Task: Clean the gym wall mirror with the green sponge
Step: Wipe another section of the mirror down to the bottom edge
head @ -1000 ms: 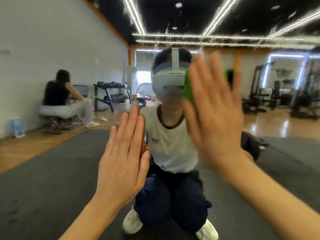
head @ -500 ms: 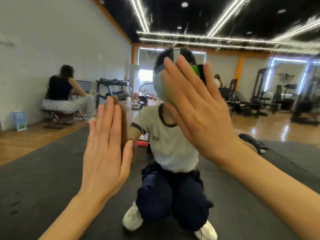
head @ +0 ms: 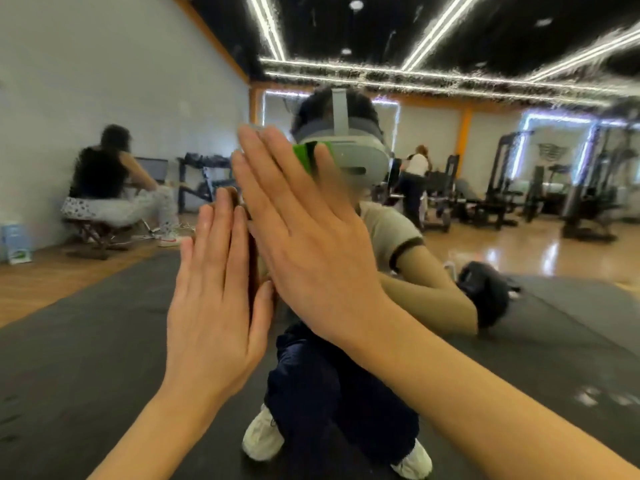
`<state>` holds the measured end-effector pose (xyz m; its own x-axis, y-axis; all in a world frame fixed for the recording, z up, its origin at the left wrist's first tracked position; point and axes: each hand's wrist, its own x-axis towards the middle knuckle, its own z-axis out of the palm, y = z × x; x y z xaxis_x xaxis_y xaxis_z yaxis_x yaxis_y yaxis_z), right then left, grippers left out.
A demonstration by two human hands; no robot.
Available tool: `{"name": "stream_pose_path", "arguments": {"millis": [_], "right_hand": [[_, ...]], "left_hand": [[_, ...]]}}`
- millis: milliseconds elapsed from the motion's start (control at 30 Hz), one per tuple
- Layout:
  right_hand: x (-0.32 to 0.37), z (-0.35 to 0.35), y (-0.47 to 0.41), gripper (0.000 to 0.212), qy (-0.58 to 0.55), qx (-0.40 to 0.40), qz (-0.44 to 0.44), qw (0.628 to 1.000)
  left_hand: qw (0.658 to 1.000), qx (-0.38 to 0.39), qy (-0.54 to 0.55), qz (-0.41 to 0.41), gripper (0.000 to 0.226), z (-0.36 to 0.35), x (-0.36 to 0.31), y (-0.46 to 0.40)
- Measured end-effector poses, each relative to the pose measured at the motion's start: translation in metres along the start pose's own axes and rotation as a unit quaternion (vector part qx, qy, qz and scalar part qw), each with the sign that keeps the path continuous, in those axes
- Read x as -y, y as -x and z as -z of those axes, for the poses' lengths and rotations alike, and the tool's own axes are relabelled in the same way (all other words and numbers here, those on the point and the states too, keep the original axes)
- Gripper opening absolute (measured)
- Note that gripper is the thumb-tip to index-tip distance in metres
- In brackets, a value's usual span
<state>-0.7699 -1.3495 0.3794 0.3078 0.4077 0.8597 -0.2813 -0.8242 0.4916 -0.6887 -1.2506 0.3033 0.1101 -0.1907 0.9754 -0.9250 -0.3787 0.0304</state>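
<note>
Flat left hand (head: 211, 306) rests on the glass wall mirror (head: 104, 81); right hand (head: 311, 237), grip spread flat, presses the mostly hidden green sponge (head: 306, 154) under its fingertips.

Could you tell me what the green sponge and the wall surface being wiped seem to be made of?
Green sponge: probably soft matte foam; only a sliver shows under the right hand. Mirror: glossy reflective glass, showing the room's reflection.

Dark floor mat (head: 86, 341) covers the near floor in the mirror, wood floor (head: 519, 251) beyond it. On the mat: a kneeling person's white shoes (head: 261, 436), black bag (head: 485, 289) to the right. Far left on the wood: folding stool (head: 97, 233), light blue box (head: 14, 242).
</note>
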Motion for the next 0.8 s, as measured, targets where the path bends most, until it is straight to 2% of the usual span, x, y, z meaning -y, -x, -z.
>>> {"name": "stream_pose_path", "arguments": {"millis": [33,100,200,267,300,367,467,567,667,733,800], "right_hand": [[-0.008,0.003,0.005,0.052,-0.004,0.007,0.018,1.0],[-0.036,0.018,0.031,0.056,-0.014,0.024,-0.01,1.0],[-0.074,0.046,0.092,0.054,-0.01,0.008,-0.186,0.982],[-0.07,0.05,0.105,0.054,-0.021,-0.033,-0.303,0.952],[-0.058,0.043,0.098,0.055,-0.023,-0.038,-0.333,0.942],[-0.018,0.023,0.072,0.06,-0.028,-0.002,-0.294,0.956],[0.04,-0.003,0.053,0.055,-0.005,0.013,-0.128,0.992],[0.018,0.007,0.082,0.061,-0.008,0.042,-0.08,0.996],[-0.022,0.038,0.134,0.064,0.006,0.077,-0.193,0.978],[-0.024,0.046,0.149,0.059,0.0,0.043,-0.304,0.952],[-0.001,0.033,0.133,0.063,-0.001,0.028,-0.348,0.937]], "left_hand": [[1.0,0.003,0.003,-0.001,0.069,0.0,0.0,0.0],[1.0,0.004,0.002,-0.003,0.068,0.0,0.0,0.001],[1.0,-0.008,0.001,-0.01,0.068,-0.002,0.001,0.002],[1.0,-0.015,-0.002,-0.012,0.068,-0.003,0.001,0.001],[1.0,-0.015,0.0,-0.012,0.067,-0.003,0.0,0.001],[1.0,-0.019,0.011,-0.011,0.065,-0.002,-0.001,0.001],[1.0,-0.008,0.029,-0.007,0.064,0.0,0.0,0.0],[0.999,0.001,0.044,-0.012,0.064,0.004,0.0,0.001],[0.999,0.015,0.044,-0.022,0.065,0.01,0.001,0.001],[0.998,0.015,0.058,-0.033,0.065,0.014,0.006,0.003],[0.997,0.012,0.057,-0.043,0.065,0.02,0.016,0.005]]}}
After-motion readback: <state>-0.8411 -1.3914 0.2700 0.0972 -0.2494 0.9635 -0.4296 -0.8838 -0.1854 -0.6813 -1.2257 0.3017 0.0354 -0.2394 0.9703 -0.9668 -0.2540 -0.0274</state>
